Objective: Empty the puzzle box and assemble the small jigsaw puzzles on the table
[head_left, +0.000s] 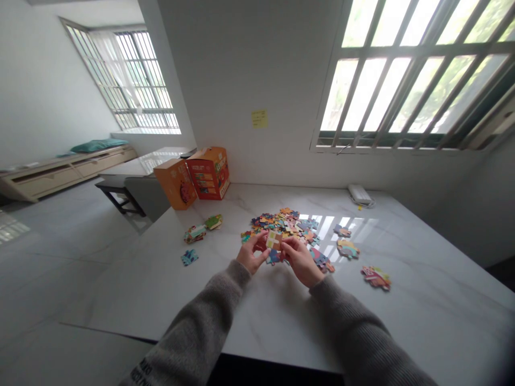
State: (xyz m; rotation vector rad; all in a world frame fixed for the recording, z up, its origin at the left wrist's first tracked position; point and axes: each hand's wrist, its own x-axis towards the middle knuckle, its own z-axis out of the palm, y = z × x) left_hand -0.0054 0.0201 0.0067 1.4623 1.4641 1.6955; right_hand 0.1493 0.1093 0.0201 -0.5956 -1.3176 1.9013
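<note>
Between my two hands a jigsaw puzzle piece (275, 240) in cream, yellow-green and brown is held up above the table. My left hand (253, 253) pinches its left side, thumb below and fingers above. On the right side, the fingertips of my right hand (301, 259) grip it. Whether it is one piece or a few joined together, I cannot tell. Just behind and below the hands lies a heap of loose puzzle pieces (285, 219) in many colours, partly hidden by my hands.
Small groups of pieces lie left (195, 234) and right (348, 249) of the heap, with a red cluster (375, 277) farther right. Two orange puzzle boxes (209, 172) stand at the back left of the white table (265, 327). A white power strip (359, 195) lies by the wall.
</note>
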